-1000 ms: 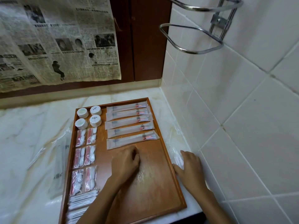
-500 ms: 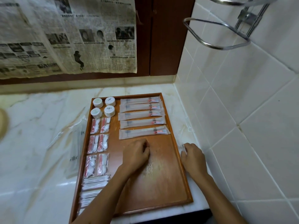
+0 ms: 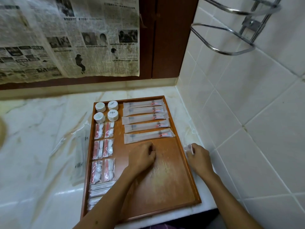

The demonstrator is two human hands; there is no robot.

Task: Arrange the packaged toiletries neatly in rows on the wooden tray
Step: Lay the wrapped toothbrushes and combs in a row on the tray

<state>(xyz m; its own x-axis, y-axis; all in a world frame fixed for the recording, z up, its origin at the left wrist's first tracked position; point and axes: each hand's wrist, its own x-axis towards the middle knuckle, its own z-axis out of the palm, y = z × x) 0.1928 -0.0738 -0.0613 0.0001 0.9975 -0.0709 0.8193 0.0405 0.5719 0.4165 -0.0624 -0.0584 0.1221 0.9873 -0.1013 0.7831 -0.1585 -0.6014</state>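
The wooden tray [image 3: 184, 172] lies on the marble counter in the corner. Several long toothbrush packets [image 3: 147, 126] sit in rows at its upper right. Small round white tubs [image 3: 107, 111] stand at the upper left, with red-and-white sachets [image 3: 104, 146] in pairs below them. Cotton swab packs [image 3: 100, 188] fill the lower left. My left hand [image 3: 143, 157] rests on the bare tray floor just below the lowest toothbrush packet, fingers curled under and holding nothing. My right hand [image 3: 199, 158] is off the tray's right rim and pinches a clear packet [image 3: 189, 147] on the counter.
Clear plastic bags [image 3: 79, 152] lie on the counter left of the tray. A tiled wall [image 3: 247, 113] runs close along the right side. A chrome rack [image 3: 231, 40] juts from that wall, and newspaper [image 3: 69, 38] covers the back wall.
My right hand went from lying flat on the counter to curling its fingers round the clear packet beside the tray. My left hand stayed put. The view shifted left and up.
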